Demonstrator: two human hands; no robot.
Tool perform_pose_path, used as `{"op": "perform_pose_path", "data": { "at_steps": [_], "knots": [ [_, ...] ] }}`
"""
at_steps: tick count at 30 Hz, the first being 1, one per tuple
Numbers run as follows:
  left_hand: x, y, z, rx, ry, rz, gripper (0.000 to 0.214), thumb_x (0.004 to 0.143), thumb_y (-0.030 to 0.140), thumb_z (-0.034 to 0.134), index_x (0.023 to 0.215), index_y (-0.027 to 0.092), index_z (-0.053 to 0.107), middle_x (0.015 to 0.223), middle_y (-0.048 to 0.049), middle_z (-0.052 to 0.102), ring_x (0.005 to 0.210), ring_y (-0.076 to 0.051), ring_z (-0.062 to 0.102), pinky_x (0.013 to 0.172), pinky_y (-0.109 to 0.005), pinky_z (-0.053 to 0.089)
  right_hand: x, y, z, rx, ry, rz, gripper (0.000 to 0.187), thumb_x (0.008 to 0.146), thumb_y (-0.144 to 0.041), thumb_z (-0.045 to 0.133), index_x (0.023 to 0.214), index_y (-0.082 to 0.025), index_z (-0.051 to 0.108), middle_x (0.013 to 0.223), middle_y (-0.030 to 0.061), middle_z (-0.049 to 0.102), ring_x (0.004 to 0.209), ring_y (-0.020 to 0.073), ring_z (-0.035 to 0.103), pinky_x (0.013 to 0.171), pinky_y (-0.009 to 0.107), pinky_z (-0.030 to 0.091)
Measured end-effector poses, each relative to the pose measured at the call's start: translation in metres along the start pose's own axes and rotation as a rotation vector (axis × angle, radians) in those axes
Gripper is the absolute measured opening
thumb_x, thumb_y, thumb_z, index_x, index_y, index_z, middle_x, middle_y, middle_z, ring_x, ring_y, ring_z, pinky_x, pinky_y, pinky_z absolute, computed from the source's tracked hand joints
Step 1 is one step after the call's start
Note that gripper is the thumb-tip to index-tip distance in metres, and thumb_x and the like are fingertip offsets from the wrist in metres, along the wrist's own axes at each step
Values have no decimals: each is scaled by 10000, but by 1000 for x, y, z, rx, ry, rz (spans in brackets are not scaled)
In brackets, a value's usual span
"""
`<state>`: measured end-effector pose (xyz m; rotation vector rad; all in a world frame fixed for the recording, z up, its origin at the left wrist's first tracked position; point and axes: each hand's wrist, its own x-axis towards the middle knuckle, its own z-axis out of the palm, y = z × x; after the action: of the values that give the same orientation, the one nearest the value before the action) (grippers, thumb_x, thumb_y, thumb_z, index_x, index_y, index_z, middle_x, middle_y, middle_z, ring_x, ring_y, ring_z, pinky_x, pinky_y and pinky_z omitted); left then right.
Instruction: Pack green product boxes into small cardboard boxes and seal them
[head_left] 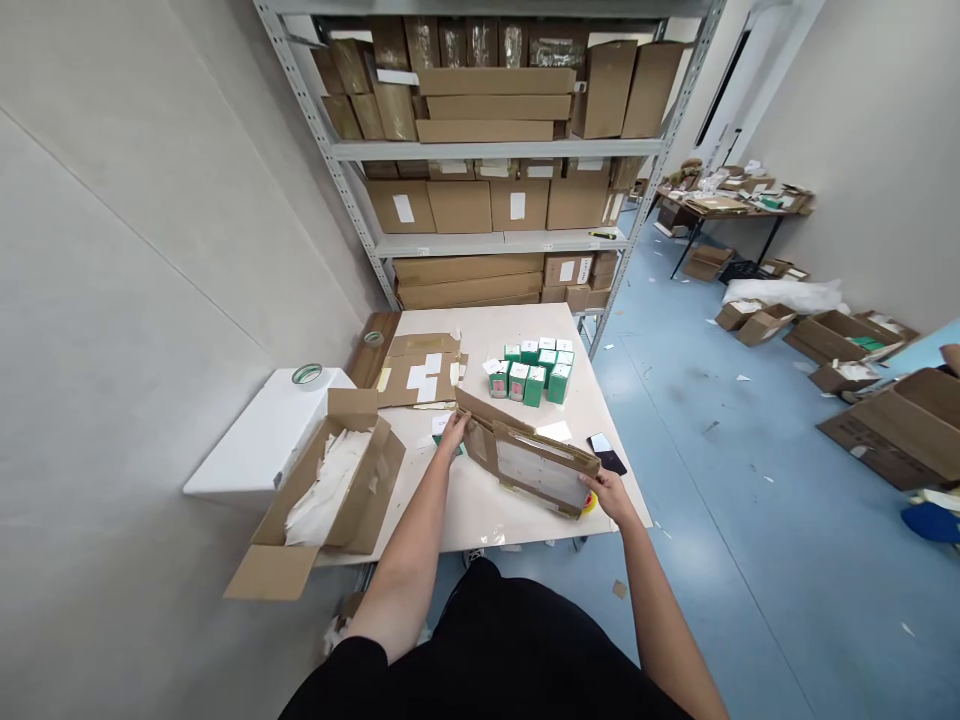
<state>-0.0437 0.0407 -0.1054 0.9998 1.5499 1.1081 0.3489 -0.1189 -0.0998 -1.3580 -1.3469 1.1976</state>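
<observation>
A flattened cardboard box [540, 468] with a large whitish label and strips of tape is held tilted above the near part of the table. My left hand [454, 432] is closed on its left end, and my right hand [609, 494] grips its right end. Just beside my left hand lies a small white and green box [441, 428], partly hidden by the hand. Close to my right hand, a yellow tape roll [590, 502] shows partly from behind the cardboard. Several green and white small boxes [535, 386] stand grouped beyond the cardboard.
Flattened cardboard [401, 385] lies at the table's back left. An open carton [382, 480] with white paper stands at left, near a white surface [247, 430] bearing a tape roll [307, 374]. A phone [600, 443] rests at right. Shelving [495, 150] with cartons rises behind.
</observation>
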Motion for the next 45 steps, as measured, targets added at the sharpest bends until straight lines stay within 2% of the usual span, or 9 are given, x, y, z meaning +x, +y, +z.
{"op": "perform_pose_path", "data": {
  "at_steps": [4,8,12,17,24,28,34,40,45],
  "knots": [
    [-13,-9,-6,-80,39,-68,365,769,519,735,968,252,585,1012,-43,687,1049,-237,674,832,-350,578,-1,5,14,33,42,39,556,794,-631,736,1133,-195,797,1139,121,793,1106,360,705,972,485,571],
    [-31,-23,-29,-92,75,-57,431,713,527,785,871,244,500,918,-18,635,974,-221,679,800,-335,595,2,12,38,52,90,14,526,811,-562,739,1230,-245,761,1292,88,752,1239,339,668,1088,504,521],
    [-51,-33,-57,-106,41,-41,543,630,530,878,920,230,531,989,-35,665,993,-221,690,854,-355,601,7,12,53,92,125,35,539,778,-561,794,1223,-259,761,1280,82,760,1253,351,660,1090,522,517],
    [-71,-40,-79,-36,14,-121,591,638,618,868,995,189,671,1072,-115,737,1028,-284,708,805,-371,590,15,-2,68,194,-9,86,580,714,-534,869,1203,-237,778,1227,93,778,1236,370,664,1070,514,522],
    [-90,-45,-84,-3,-15,-23,562,620,659,862,905,186,755,948,-91,780,984,-312,722,852,-400,584,24,-9,99,219,-39,116,560,813,-596,755,1211,-203,768,1215,100,778,1206,343,678,1044,456,538],
    [-96,-37,-86,81,78,-37,514,689,578,859,992,177,753,1048,-130,786,1105,-348,700,985,-445,547,27,3,118,240,3,178,584,833,-640,698,1189,-182,764,1137,117,799,1164,335,703,969,431,577],
    [-94,-31,-83,159,123,-26,328,848,440,738,1051,185,699,1174,-131,751,1230,-318,654,1082,-423,485,30,26,141,300,130,195,694,828,-668,651,1281,-146,716,1251,153,759,1216,327,691,1013,428,569],
    [-87,-44,-76,-58,98,-36,472,745,231,775,1169,251,568,1397,-142,648,1301,-260,629,1085,-411,479,33,35,152,327,160,181,784,854,-698,587,1417,-153,608,1374,157,694,1305,293,640,1051,414,548],
    [-84,-42,-86,-37,-160,64,389,753,366,749,1107,245,641,1365,-103,665,1301,-276,620,1127,-417,456,31,24,158,295,210,131,774,861,-643,618,1509,-235,508,1435,109,652,1308,264,617,1078,409,519]
  ]
}}
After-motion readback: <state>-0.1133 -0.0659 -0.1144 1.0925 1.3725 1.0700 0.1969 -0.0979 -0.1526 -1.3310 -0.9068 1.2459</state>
